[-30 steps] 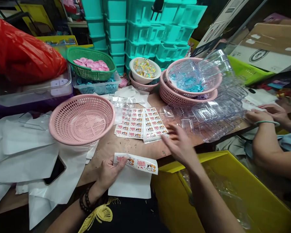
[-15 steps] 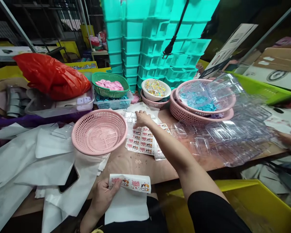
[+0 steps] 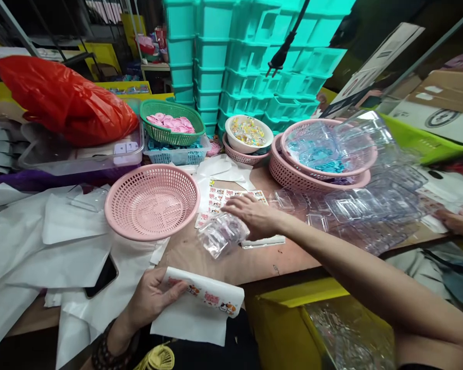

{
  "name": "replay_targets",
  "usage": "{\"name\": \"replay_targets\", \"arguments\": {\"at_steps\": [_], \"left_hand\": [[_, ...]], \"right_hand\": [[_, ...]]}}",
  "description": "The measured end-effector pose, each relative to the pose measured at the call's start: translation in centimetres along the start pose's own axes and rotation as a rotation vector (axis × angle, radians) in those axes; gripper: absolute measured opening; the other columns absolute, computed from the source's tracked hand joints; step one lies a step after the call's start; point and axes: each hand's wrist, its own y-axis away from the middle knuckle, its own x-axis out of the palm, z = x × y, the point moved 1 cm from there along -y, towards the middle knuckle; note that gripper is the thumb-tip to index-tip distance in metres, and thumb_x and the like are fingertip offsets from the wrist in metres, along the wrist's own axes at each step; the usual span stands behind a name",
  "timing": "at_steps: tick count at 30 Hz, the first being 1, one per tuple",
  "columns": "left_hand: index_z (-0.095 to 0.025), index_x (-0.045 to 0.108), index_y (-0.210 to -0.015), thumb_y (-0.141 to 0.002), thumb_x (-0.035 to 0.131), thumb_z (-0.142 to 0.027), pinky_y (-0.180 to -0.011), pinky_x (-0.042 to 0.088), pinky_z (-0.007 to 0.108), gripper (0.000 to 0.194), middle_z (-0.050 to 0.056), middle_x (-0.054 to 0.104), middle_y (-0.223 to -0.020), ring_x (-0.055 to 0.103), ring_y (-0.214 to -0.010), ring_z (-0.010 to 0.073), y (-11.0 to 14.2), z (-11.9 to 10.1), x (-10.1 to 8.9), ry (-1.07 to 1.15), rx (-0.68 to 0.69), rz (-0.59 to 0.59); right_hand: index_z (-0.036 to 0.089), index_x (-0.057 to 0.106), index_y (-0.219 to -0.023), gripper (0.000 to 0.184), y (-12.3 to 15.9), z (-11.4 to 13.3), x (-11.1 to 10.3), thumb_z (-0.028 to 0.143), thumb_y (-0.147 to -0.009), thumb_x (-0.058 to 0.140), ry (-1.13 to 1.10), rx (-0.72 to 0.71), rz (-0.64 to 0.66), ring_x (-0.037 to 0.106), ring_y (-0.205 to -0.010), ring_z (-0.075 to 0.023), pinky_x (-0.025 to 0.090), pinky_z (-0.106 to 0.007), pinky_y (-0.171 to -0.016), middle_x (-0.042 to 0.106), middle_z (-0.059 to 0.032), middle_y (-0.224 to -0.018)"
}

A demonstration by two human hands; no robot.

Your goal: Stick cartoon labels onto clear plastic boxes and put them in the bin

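My left hand [image 3: 154,298] pinches a sheet of stickers [image 3: 212,300] near the table's front edge. The sheet's upper part curls over, showing a row of cartoon cats with pink lettering, and its blank white part hangs below. Over the table's middle, my right hand [image 3: 250,213] grips a clear plastic box [image 3: 219,234], slightly blurred; its fingertips are partly hidden. Beneath that hand lie more printed sticker sheets [image 3: 216,198]. A pink round basket [image 3: 152,228] stands just left of the clear box, with nothing visible inside.
Clear plastic trays [image 3: 355,205] are piled on the right beside stacked pink baskets [image 3: 320,182]. White backing paper [image 3: 73,221] and a phone [image 3: 102,277] lie left. A yellow bin [image 3: 278,318] stands below the table's edge. Another person's hand [image 3: 455,221] is far right. A plug [image 3: 280,56] hangs overhead.
My right hand has come back toward me and to the right from beyond the sticker sheets, bringing the clear plastic box. My left hand still holds its sheet. The view has shifted slightly.
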Motion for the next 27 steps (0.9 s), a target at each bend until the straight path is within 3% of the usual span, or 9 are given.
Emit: {"name": "replay_targets", "arguments": {"at_steps": [4,9,11,14,17,20,23,25,27], "left_hand": [[-0.013,0.077,-0.081,-0.083,0.072,-0.039,-0.060,0.054,0.022,0.027,0.005,0.076,-0.073,0.069,-0.064,0.0170,-0.5,-0.9,0.6,0.082,-0.081,0.000],[-0.014,0.075,-0.085,-0.084,0.071,-0.046,-0.062,0.056,0.025,0.032,0.005,0.077,-0.081,0.071,-0.072,0.0198,-1.0,-0.4,1.8,0.165,-0.228,-0.163],[-0.014,0.074,-0.085,-0.083,0.071,-0.047,-0.064,0.057,0.025,0.033,0.005,0.077,-0.080,0.072,-0.075,0.0211,-1.2,-0.2,2.2,0.167,-0.224,-0.253],[-0.014,0.074,-0.084,-0.081,0.072,-0.049,-0.064,0.057,0.026,0.035,0.006,0.078,-0.079,0.073,-0.074,0.0222,-1.7,-0.2,2.8,0.125,-0.201,-0.364],[-0.013,0.074,-0.085,-0.081,0.071,-0.051,-0.064,0.058,0.028,0.038,0.008,0.078,-0.079,0.072,-0.071,0.0226,-2.1,-0.2,3.3,0.087,-0.178,-0.420],[-0.012,0.074,-0.087,-0.084,0.068,-0.051,-0.065,0.058,0.029,0.040,0.008,0.077,-0.078,0.072,-0.071,0.0225,-2.1,-0.1,3.3,0.034,-0.169,-0.360],[-0.014,0.069,-0.106,-0.085,0.068,-0.048,-0.069,0.058,0.029,0.041,0.009,0.075,-0.092,0.071,-0.076,0.0205,-1.9,-1.0,2.2,-0.110,-0.029,-0.357],[-0.016,0.059,-0.128,-0.079,0.073,-0.047,-0.083,0.057,0.035,0.060,0.013,0.069,-0.117,0.069,-0.097,0.0239,-1.8,-2.5,1.3,-0.281,0.176,-0.430],[-0.019,0.051,-0.139,-0.073,0.078,-0.048,-0.100,0.049,0.044,0.077,0.016,0.058,-0.137,0.059,-0.121,0.0299,-1.9,-4.4,0.8,-0.470,0.337,-0.385]], "right_hand": [[0.023,0.039,-0.151,0.092,-2.1,3.5,1.7,0.012,-0.066,0.070,0.068,-0.219,0.050,0.021,-0.150,-0.0363,0.012,-0.058,-0.120,0.038,-0.0142,-0.158],[0.024,0.039,-0.152,0.081,-2.7,3.3,1.8,0.005,-0.076,0.058,-0.004,-0.208,-0.021,0.019,-0.151,-0.0348,0.008,-0.058,-0.121,0.032,-0.0116,-0.161],[0.024,0.036,-0.153,0.074,-1.2,3.2,0.8,0.009,-0.082,0.056,-0.210,-0.124,-0.128,0.024,-0.150,-0.0332,0.016,-0.058,-0.121,0.035,-0.0125,-0.160],[0.025,0.041,-0.147,0.059,1.8,4.5,-0.3,0.031,-0.091,0.058,-0.717,0.055,-0.296,0.048,-0.135,-0.0285,0.040,-0.050,-0.111,0.050,-0.0132,-0.148],[0.024,0.055,-0.130,0.063,3.5,7.1,0.9,0.047,-0.076,0.077,-1.104,0.244,-0.344,0.062,-0.111,-0.0254,0.052,-0.043,-0.096,0.063,-0.0103,-0.125],[0.021,0.063,-0.101,0.045,3.9,9.0,3.1,0.047,-0.069,0.082,-1.357,0.396,-0.446,0.065,-0.086,-0.0196,0.055,-0.036,-0.079,0.066,-0.0041,-0.097],[0.020,0.062,-0.086,0.034,4.2,9.9,4.1,0.045,-0.073,0.080,-1.458,0.398,-0.514,0.060,-0.073,-0.0158,0.051,-0.030,-0.067,0.062,-0.0006,-0.081],[0.020,0.062,-0.088,0.030,4.8,10.3,3.9,0.044,-0.078,0.077,-1.409,0.356,-0.509,0.058,-0.072,-0.0152,0.049,-0.029,-0.065,0.063,-0.0011,-0.081],[0.021,0.062,-0.089,0.024,5.4,10.8,3.4,0.042,-0.083,0.071,-1.316,0.303,-0.492,0.056,-0.071,-0.0145,0.047,-0.028,-0.063,0.063,-0.0012,-0.081]]}}
